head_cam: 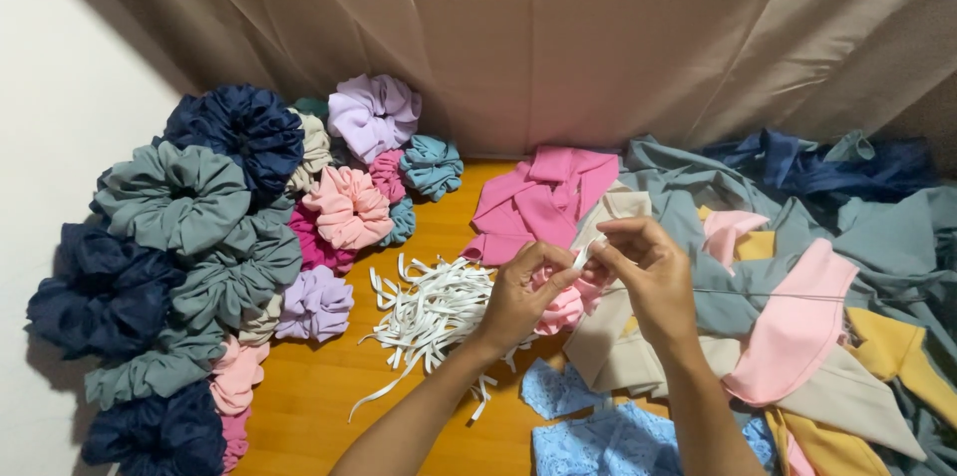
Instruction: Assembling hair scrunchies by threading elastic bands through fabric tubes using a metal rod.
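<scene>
Left hand (518, 297) and right hand (648, 272) both pinched closed on a flat white elastic strip (584, 255), held over a gathered pink scrunchie (560, 309). A thin metal rod (797, 295) runs right from the hands. Loose pile of cut elastic strips (424, 312) on the wooden floor (319, 396). Left: ruffled finished scrunchies (199, 237), navy, grey-green, pink, lilac. Right: soft folded fabric pieces (797, 336); blue lace (598, 436) near.

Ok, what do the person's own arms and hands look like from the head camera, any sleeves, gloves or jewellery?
Both forearms are bare as far as the frame shows: no sleeves in view. The left hand and right hand wear no gloves, and no rings, bracelets or watch show. Nails look short and unpainted.
</scene>
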